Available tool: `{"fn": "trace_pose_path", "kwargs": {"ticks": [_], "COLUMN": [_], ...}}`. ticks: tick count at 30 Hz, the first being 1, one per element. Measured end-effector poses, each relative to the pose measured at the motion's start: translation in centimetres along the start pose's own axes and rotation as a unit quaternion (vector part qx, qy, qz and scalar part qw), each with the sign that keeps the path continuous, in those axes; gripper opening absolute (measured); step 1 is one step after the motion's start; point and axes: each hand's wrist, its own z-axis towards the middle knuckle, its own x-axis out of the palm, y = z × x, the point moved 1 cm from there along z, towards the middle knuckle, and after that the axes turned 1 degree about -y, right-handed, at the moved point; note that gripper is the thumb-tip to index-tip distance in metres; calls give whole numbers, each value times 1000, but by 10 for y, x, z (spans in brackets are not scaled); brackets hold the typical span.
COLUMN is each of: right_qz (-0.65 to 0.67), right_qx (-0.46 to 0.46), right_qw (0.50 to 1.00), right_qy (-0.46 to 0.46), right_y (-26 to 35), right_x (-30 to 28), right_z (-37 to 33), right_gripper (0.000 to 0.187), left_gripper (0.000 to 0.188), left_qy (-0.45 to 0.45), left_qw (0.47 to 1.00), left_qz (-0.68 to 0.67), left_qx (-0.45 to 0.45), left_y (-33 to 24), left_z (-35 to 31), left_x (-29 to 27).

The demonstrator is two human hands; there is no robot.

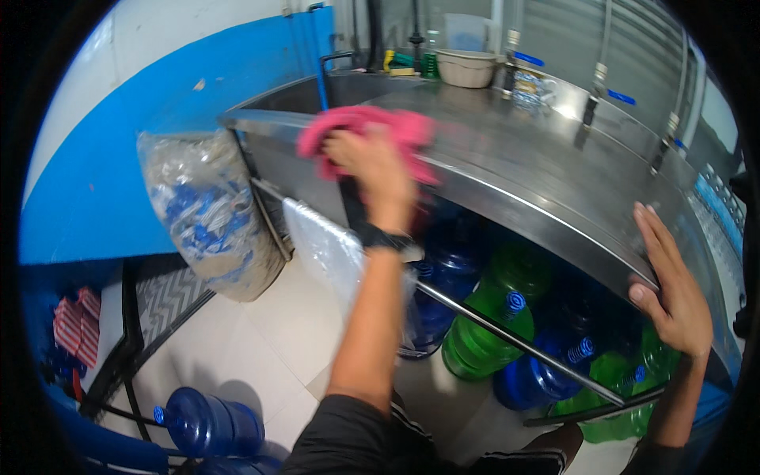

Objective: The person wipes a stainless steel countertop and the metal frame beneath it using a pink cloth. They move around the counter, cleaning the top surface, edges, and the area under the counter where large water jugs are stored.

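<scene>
My left hand (374, 165), with a dark watch on its wrist, is closed on a bright pink cloth (408, 130). The cloth lies bunched against the front edge of a stainless steel counter (507, 142), near the sink basin (305, 96) at its left end. Motion blurs this hand a little, and the cloth covers its fingertips. At the counter's right front edge, my right hand (673, 293) rests with its fingers stretched out and nothing in it.
Under the counter stand green jugs (483, 344) and blue jugs (542, 376), behind a metal rail (507, 336). A clear bag (210, 214) leans at left. Another blue jug (210, 423) lies on the floor. A beige basin (467, 70) and several taps (594, 99) line the back.
</scene>
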Motion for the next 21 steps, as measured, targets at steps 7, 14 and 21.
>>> {"fn": "trace_pose_path", "kwargs": {"ticks": [7,14,21], "right_qz": [27,9,-26], "right_qx": [-21,-16,-12], "right_qw": [999,1000,999], "right_qy": [-10,-18,-24], "right_y": [-4,-2,0], "right_x": [3,3,3], "right_z": [-3,-3,-4], "right_gripper": [81,86,88], "left_gripper": [89,86,94], "left_qy": [-39,151,147], "left_qw": [988,983,985], "left_qz": [-1,-102,-89], "left_qx": [-151,-9,-31], "left_y": [76,-101,-66], "left_z": [102,-155,-121], "left_x": [-10,8,12]}}
